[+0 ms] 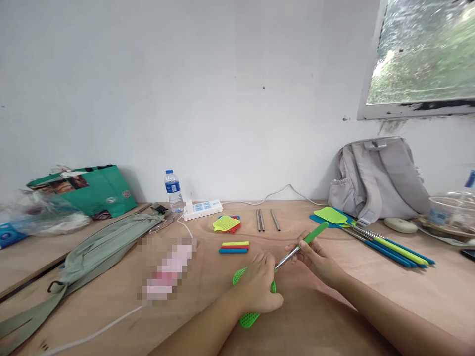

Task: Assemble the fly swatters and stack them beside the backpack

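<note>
My left hand [261,284] is closed on a green mesh fly swatter head [250,320], hiding its middle. My right hand [315,257] grips the metal rod [287,258] of the same swatter just below its green handle [315,232]. The rod slants from the head's top edge up to the right; where it meets the head, I cannot tell how they join. Beyond my hands lie yellow, red and blue handle sleeves [233,247] side by side. Behind them is a small stack of swatter heads [226,224], yellow on top. Three bare metal tubes [260,221] lie at the back.
A pile of fly swatters [389,245] with blue and yellow-green handles lies at right, before a grey backpack [378,178]. A water bottle [172,190] and power strip [203,209] stand near the wall. A grey-green strap bag [100,252] and green bag [100,190] occupy the left.
</note>
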Motion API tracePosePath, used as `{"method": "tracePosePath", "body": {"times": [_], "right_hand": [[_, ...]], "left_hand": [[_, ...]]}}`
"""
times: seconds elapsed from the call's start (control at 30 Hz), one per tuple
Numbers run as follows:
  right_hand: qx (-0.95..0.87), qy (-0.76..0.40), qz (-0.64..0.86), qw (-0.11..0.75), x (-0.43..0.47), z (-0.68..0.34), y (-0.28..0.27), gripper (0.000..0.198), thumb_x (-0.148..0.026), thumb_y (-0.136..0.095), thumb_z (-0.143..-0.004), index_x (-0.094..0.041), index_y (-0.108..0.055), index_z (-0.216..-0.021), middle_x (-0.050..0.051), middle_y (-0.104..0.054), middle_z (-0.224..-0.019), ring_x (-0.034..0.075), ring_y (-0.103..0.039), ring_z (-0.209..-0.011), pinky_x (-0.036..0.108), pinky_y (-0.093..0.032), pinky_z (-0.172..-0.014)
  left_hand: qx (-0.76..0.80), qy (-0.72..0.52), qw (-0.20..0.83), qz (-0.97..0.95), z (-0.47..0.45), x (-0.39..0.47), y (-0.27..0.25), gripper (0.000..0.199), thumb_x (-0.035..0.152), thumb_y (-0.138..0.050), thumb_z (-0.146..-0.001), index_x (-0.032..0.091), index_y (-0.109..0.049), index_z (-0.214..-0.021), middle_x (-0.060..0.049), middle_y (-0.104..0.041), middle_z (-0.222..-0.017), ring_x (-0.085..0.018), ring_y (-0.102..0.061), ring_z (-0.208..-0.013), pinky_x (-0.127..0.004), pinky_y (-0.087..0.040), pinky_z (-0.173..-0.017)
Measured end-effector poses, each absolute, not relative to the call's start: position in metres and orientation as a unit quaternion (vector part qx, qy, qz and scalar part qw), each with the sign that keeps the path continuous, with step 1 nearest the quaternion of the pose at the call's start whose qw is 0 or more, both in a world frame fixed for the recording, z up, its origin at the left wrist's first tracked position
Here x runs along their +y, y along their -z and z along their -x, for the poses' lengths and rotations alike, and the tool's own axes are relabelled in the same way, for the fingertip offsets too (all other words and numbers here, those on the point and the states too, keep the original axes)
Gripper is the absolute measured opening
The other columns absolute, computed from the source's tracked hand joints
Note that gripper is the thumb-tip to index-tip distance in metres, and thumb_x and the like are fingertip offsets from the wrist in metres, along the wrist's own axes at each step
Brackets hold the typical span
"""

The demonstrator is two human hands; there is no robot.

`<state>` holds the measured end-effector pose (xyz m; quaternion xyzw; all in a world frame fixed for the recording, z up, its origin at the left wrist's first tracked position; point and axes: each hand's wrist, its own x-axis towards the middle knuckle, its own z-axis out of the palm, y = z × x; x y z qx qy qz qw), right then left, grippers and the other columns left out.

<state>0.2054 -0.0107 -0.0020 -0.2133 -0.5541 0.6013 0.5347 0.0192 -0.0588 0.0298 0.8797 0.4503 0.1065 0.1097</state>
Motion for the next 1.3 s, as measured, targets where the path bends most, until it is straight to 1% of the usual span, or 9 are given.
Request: {"method": "tracePosePath", "body": {"times": [0.33, 0.47, 0.63, 0.7, 0.8, 0.97, 1.03, 1.13, 1.3], "right_hand": [[-0.546, -0.607, 0.209, 0.539, -0.008, -0.212, -0.009, 0.009, -0.03, -0.058, -0.075, -0.021, -0.054, -0.075, 0.001, -0.062, -0.079, 0.012, -0.055, -0.065, 0.028, -0.047, -0.06], [-0.497, -0.615, 0.208, 0.576, 0.004, -0.226, -0.006, 0.006, -0.025, -0.059, -0.071, -0.02, -0.06, -0.07, 0.001, -0.06, -0.08, 0.01, -0.054, -0.064, 0.023, -0.047, -0.058], [-0.459, -0.639, 0.201, 0.583, 0.016, -0.244, -0.005, 0.03, -0.037, -0.046, -0.073, -0.017, -0.064, -0.061, 0.004, -0.059, -0.071, 0.014, -0.055, -0.062, 0.027, -0.048, -0.057], [-0.448, -0.643, 0.196, 0.589, 0.016, -0.248, -0.007, 0.037, -0.041, -0.041, -0.073, -0.016, -0.065, -0.061, 0.006, -0.059, -0.071, 0.016, -0.055, -0.06, 0.03, -0.047, -0.057], [-0.428, -0.647, 0.189, 0.602, 0.014, -0.248, -0.012, 0.038, -0.04, -0.038, -0.071, -0.016, -0.065, -0.062, 0.006, -0.06, -0.071, 0.017, -0.055, -0.059, 0.03, -0.047, -0.057], [-0.42, -0.644, 0.207, 0.604, 0.013, -0.242, -0.011, 0.031, -0.032, -0.038, -0.065, -0.016, -0.064, -0.06, 0.006, -0.06, -0.066, 0.017, -0.055, -0.055, 0.03, -0.046, -0.053], [-0.43, -0.639, 0.225, 0.596, 0.014, -0.241, -0.007, 0.032, -0.033, -0.036, -0.064, -0.015, -0.062, -0.059, 0.006, -0.058, -0.056, 0.017, -0.052, -0.046, 0.029, -0.043, -0.043], [-0.428, -0.629, 0.247, 0.6, 0.016, -0.241, 0.002, 0.032, -0.034, -0.034, -0.064, -0.016, -0.058, -0.052, 0.003, -0.045, -0.036, 0.011, -0.035, -0.026, 0.022, -0.025, -0.026], [-0.375, -0.63, 0.216, 0.645, 0.019, -0.241, 0.012, 0.025, -0.029, -0.037, -0.061, -0.017, -0.052, -0.046, -0.002, -0.037, -0.031, 0.007, -0.025, -0.021, 0.018, -0.018, -0.025]], "left_hand": [[0.423, -0.182, 0.065, -0.885, -0.019, -0.055, -0.027, 0.025, 0.024, -0.051, -0.058, 0.019, -0.034, -0.077, -0.005, -0.042, -0.086, -0.02, -0.038, -0.08, -0.035, -0.034, -0.072], [0.409, -0.312, 0.051, -0.856, -0.015, -0.047, -0.025, 0.029, 0.025, -0.05, -0.065, 0.018, -0.039, -0.09, -0.007, -0.045, -0.094, -0.023, -0.04, -0.09, -0.038, -0.034, -0.08], [0.469, -0.527, 0.025, -0.708, -0.006, -0.03, -0.02, 0.048, 0.016, -0.054, -0.063, 0.017, -0.037, -0.108, -0.012, -0.038, -0.114, -0.026, -0.033, -0.113, -0.043, -0.025, -0.095], [0.476, -0.594, 0.095, -0.642, -0.003, -0.022, -0.018, 0.05, 0.016, -0.057, -0.061, 0.017, -0.038, -0.107, -0.011, -0.04, -0.113, -0.025, -0.037, -0.11, -0.042, -0.027, -0.095], [0.423, -0.64, 0.33, -0.549, 0.002, -0.012, -0.016, 0.045, 0.021, -0.06, -0.062, 0.018, -0.04, -0.103, -0.008, -0.049, -0.104, -0.021, -0.051, -0.096, -0.039, -0.039, -0.085], [0.326, -0.512, 0.641, -0.47, 0.007, -0.014, -0.016, 0.038, 0.027, -0.068, -0.061, 0.014, -0.052, -0.092, -0.009, -0.06, -0.092, -0.023, -0.059, -0.082, -0.039, -0.048, -0.07], [0.298, -0.455, 0.682, -0.489, 0.007, -0.019, -0.016, 0.042, 0.027, -0.07, -0.06, 0.014, -0.053, -0.095, -0.011, -0.06, -0.097, -0.026, -0.06, -0.081, -0.041, -0.051, -0.062], [0.299, -0.433, 0.673, -0.521, 0.002, -0.027, -0.016, 0.046, 0.029, -0.071, -0.06, 0.015, -0.054, -0.101, -0.012, -0.058, -0.104, -0.027, -0.06, -0.081, -0.041, -0.053, -0.055], [0.313, -0.441, 0.612, -0.577, -0.011, -0.036, -0.01, 0.052, 0.036, -0.065, -0.066, 0.018, -0.052, -0.112, -0.01, -0.056, -0.11, -0.022, -0.06, -0.081, -0.036, -0.055, -0.06]]}}
